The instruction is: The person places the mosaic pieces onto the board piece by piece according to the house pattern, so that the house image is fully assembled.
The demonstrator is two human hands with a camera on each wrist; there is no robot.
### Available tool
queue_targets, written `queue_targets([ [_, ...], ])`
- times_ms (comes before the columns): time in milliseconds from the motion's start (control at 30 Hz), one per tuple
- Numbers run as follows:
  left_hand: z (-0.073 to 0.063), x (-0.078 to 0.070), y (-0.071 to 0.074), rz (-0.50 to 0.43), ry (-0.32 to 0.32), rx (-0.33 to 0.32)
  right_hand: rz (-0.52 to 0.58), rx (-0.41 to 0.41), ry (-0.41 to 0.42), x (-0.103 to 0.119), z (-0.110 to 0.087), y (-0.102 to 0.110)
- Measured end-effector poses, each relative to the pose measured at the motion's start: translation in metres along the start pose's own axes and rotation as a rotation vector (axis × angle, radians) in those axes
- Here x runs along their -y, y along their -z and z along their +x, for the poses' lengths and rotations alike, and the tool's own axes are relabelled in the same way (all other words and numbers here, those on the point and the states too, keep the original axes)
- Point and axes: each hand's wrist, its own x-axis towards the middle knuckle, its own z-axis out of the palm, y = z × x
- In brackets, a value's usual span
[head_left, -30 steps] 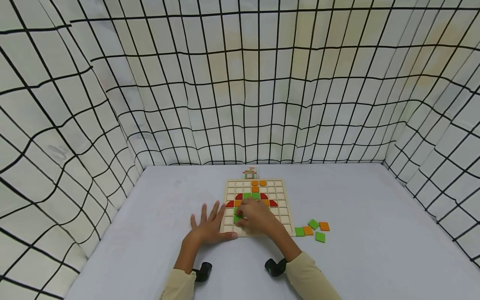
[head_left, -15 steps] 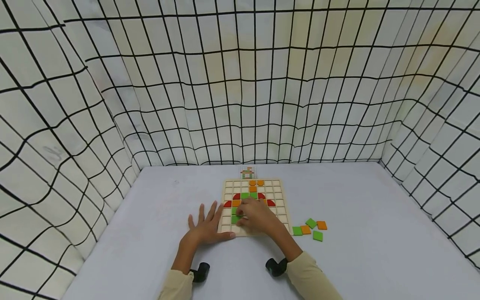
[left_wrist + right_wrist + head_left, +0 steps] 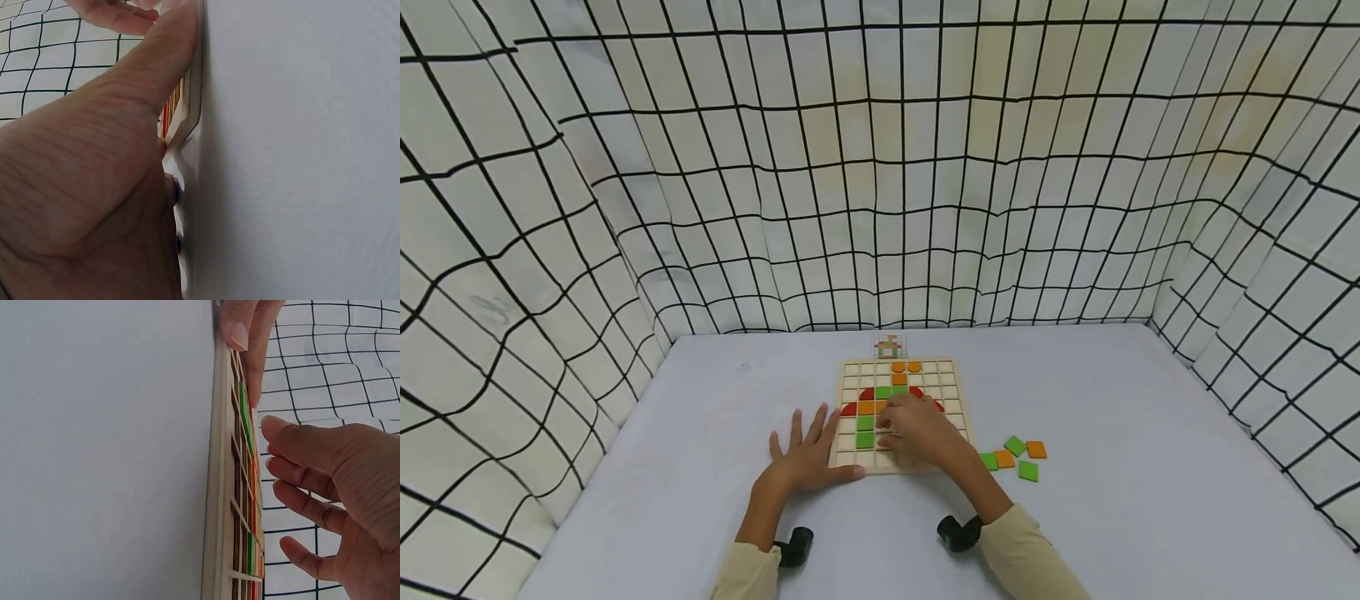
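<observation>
A wooden grid board [image 3: 845, 458] lies flat on the table, bearing orange, green and red tiles. Two green tiles [image 3: 865, 432] sit one behind the other in its left part. My left hand [image 3: 805, 458] is spread at the board's left front corner, fingers straight, thumb along the front edge. Over the board's middle is my right hand [image 3: 917, 429], fingers loosely bent, hiding some cells and tiles. The right wrist view shows these right fingers [image 3: 306, 503] just above the board with nothing between them.
Loose green and orange tiles [image 3: 1028, 471] lie on the white table to the right of the board. A small pattern card [image 3: 890, 346] stands behind it. Black netting [image 3: 925, 208] over white walls encloses the table's back and sides.
My right hand has eased off the front green tile towards the right, so that tile shows whole. The left hand keeps its place at the board. The head view has turned slightly right.
</observation>
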Motion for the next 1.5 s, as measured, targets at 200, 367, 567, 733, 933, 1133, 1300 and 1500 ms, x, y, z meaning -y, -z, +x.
queue_targets([
  [200,0.001,0.001,-0.002,0.005,0.0,0.001,0.019,-0.045,-0.023,-0.01,-0.007,0.005],
  [367,0.002,-0.001,0.0,0.001,0.005,0.008,0.067,-0.08,-0.015,-0.022,-0.014,0.014],
  [567,-0.001,-0.003,0.003,-0.003,0.006,0.007,0.114,-0.107,-0.036,-0.042,-0.031,0.022],
  [733,-0.002,-0.003,0.004,-0.005,0.003,0.0,0.119,-0.084,-0.097,-0.059,-0.048,0.026],
  [933,-0.004,-0.003,0.004,-0.008,-0.003,-0.002,0.113,-0.059,-0.12,-0.078,-0.07,0.027],
  [1133,-0.002,-0.001,0.003,-0.011,0.0,0.003,0.142,-0.019,-0.171,-0.093,-0.087,0.028],
  [1300,0.0,0.002,0.0,-0.012,0.001,0.002,0.146,0.013,-0.144,-0.101,-0.097,0.027],
  [1500,0.002,0.003,-0.001,-0.016,-0.003,0.006,0.155,0.019,-0.097,-0.106,-0.106,0.024],
])
